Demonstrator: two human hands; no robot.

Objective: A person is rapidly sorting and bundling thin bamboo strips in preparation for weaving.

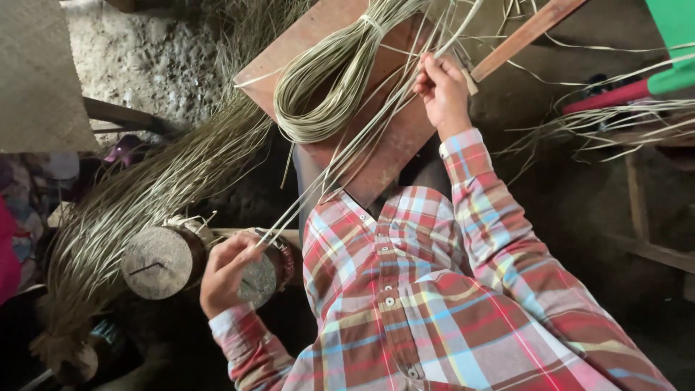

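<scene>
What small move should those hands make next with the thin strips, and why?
Probably slide the right hand up the thin strips to gather them. Both it and the left hand pinch them, yet the strands fan apart over the wooden board.

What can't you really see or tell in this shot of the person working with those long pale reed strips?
Head view only:
- Left hand: its fingers cover where the long pale reed strips end.
- Right hand: the curled fingers hide the grip on the strips.
- Coiled bundle of pale strips: top cut off by the frame edge.
- Green plastic object: cropped at the corner, unidentifiable.
</scene>
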